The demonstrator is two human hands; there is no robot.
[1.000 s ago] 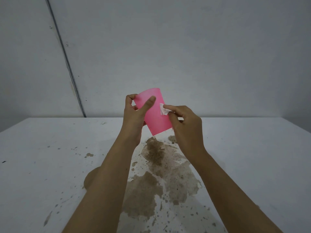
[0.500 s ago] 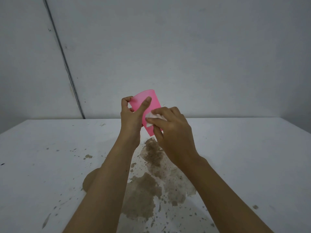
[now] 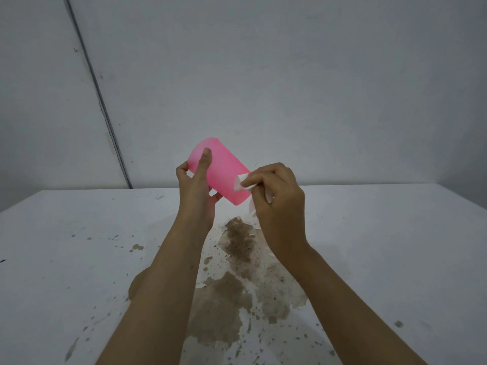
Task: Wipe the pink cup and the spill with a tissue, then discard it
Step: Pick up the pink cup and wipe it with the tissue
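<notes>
I hold the pink cup (image 3: 224, 172) in the air above the table, tilted with one end up-left and the other down-right. My left hand (image 3: 196, 191) grips it from the left, thumb lying across its side. My right hand (image 3: 276, 198) pinches a small white tissue (image 3: 242, 182) and presses it against the cup's lower right side. Under both hands a brown spill (image 3: 237, 280) spreads over the white table (image 3: 382, 246), with patches and many small splashes reaching toward me.
A grey wall (image 3: 290, 75) rises behind the table's far edge, with a thin dark strip (image 3: 100, 96) running down it at the left. Small brown specks dot the tabletop to the left and right of the spill.
The cup has tipped further over, its upper end swinging left. My right hand with the tissue has slid from the cup's middle to its lower right side.
</notes>
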